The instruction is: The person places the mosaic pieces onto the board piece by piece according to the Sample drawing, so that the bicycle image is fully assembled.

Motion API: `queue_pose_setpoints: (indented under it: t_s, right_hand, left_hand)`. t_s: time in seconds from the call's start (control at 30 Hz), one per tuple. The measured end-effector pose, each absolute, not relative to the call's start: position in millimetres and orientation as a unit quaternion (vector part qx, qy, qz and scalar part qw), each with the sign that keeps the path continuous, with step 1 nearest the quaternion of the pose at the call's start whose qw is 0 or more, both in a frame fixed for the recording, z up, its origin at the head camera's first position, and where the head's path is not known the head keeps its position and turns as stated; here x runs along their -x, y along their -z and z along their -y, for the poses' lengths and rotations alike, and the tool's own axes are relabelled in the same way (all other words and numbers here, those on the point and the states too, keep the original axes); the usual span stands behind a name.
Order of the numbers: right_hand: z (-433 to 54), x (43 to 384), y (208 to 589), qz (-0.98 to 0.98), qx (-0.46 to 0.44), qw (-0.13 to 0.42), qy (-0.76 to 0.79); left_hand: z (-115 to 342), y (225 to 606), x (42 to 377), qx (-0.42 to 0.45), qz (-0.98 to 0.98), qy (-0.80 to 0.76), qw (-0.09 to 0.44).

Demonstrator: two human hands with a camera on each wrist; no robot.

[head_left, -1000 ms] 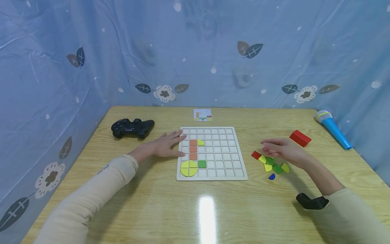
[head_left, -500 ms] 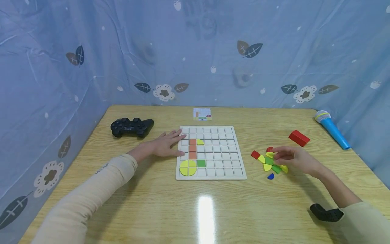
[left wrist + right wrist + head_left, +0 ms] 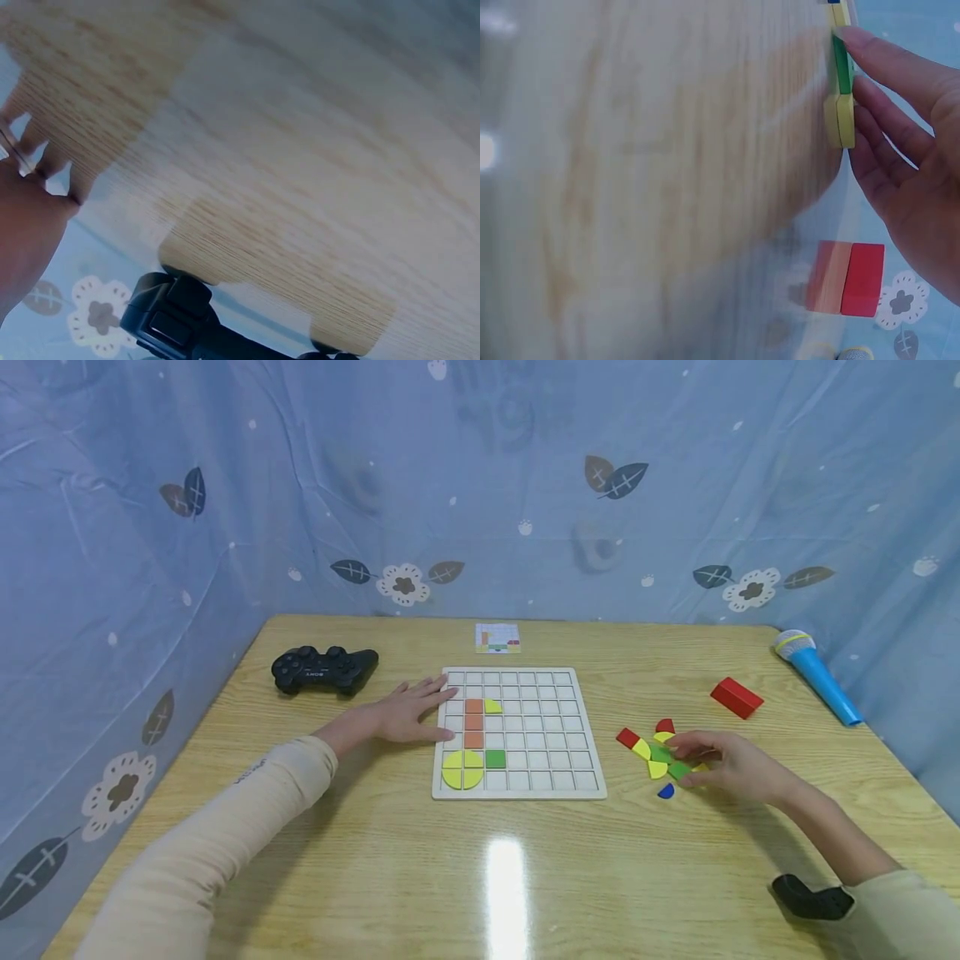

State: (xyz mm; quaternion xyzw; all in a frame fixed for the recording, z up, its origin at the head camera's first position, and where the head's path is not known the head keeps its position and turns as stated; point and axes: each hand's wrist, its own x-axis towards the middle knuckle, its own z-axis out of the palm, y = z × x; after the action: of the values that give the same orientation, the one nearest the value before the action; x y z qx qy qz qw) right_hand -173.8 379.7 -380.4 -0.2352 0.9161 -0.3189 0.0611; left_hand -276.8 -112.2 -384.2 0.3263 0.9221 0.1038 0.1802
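My left hand (image 3: pixel 408 714) lies with fingers spread over the left edge of the white grid board (image 3: pixel 551 783). On the board sit a yellow circle of quarter pieces (image 3: pixel 452 778), several orange squares (image 3: pixel 474 722), a green square (image 3: pixel 496 759) and a yellow quarter piece (image 3: pixel 492 706). My right hand (image 3: pixel 738 767) is over loose pieces to the board's right, thumb and fingers apart. In the right wrist view its thumb touches a green piece (image 3: pixel 843 67). Around it lie yellow pieces (image 3: pixel 657 770), red pieces (image 3: pixel 627 738) and a blue half-round piece (image 3: pixel 666 791). The hand partly hides a yellow piece.
A small pattern card (image 3: pixel 497 639) lies behind the board. A black game controller (image 3: pixel 324 671) stands back left. At the right are a red block (image 3: pixel 737 697) and a blue toy microphone (image 3: pixel 825 685). A patterned blue cloth (image 3: pixel 450 485) hangs behind the table.
My right hand has moved slightly right and down onto the loose pieces, baring a red quarter piece beyond its fingers. My left hand stays on the board's edge.
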Motion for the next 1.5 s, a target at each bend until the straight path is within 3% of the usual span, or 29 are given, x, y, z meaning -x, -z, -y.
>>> queue_pose_setpoints:
  t_s: [0.3,0.73,1.27,1.5]
  right_hand:
    - [-379.4,175.3,381.4,-0.911,0.251,0.021,0.327]
    - [-374.3,182.2,371.2,-0.929,0.196,0.072,0.306]
    - [-380.4,187.2,374.2,-0.913,0.220,0.086,0.334]
    - [-381.7,187.5,365.6,-0.925,0.144,0.109,0.334]
  left_hand:
    - [113.2,384.2,275.4,-0.325,-0.923,-0.107,0.179]
    - [114.2,385.9,275.5,-0.323,-0.922,-0.114,0.179]
    - [114.5,386.3,275.6,-0.330,-0.921,-0.109,0.174]
    - [115.1,387.0,275.5,-0.334,-0.919,-0.113,0.174]
